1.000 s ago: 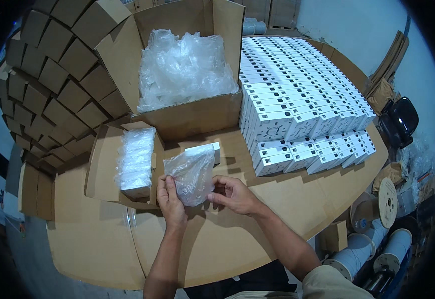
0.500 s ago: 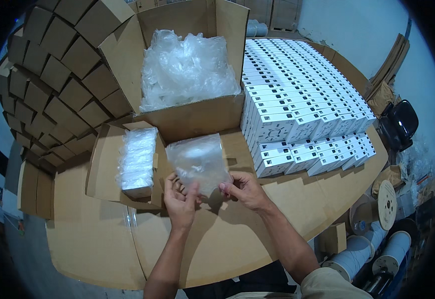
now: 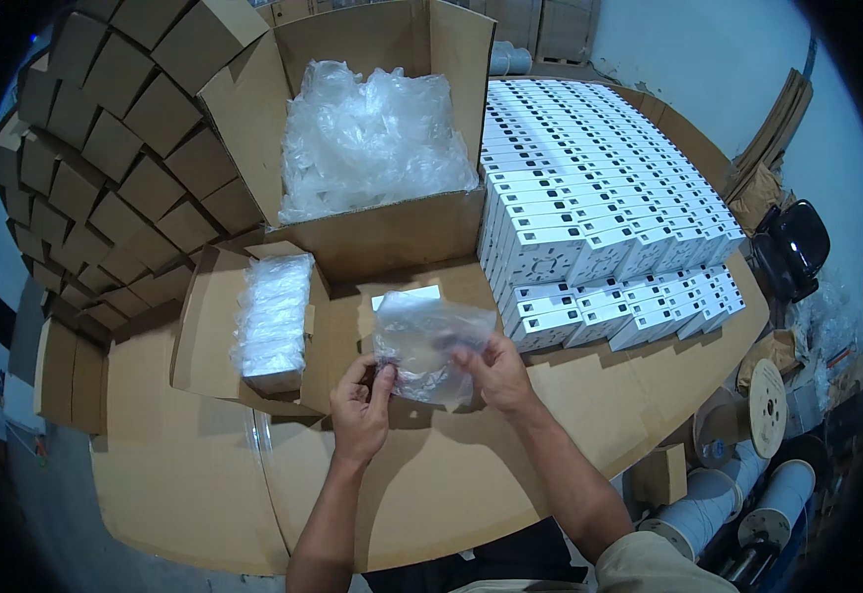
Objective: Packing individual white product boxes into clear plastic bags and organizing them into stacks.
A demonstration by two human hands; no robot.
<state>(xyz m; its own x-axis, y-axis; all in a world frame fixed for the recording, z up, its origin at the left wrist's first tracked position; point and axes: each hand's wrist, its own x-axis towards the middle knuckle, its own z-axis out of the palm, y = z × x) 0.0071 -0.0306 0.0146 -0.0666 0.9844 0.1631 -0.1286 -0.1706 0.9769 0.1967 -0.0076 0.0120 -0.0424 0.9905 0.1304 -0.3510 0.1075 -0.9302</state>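
A clear plastic bag [image 3: 421,341] is stretched between my two hands above the cardboard-covered table. My left hand [image 3: 360,400] pinches its lower left corner between thumb and fingers. At the bag's right side, my right hand [image 3: 502,376] grips the edge, its thumb lying over the film. Behind the bag, part of a white box [image 3: 405,296] shows on the table; the bag covers the rest of it. To the left, an open carton [image 3: 204,341] holds a row of white boxes wrapped in clear plastic [image 3: 275,316].
A large open carton [image 3: 372,232] full of crumpled clear bags [image 3: 372,138] stands beyond my hands. Many white boxes [image 3: 589,188] are stacked in rows at the right. Brown cartons [image 3: 115,158] pile up at the left. Cable spools [image 3: 708,504] lie on the floor at the right.
The bag has moved right and slightly down, and its film has shifted in my hands. My right hand has moved a little right. The white box behind the bag now shows.
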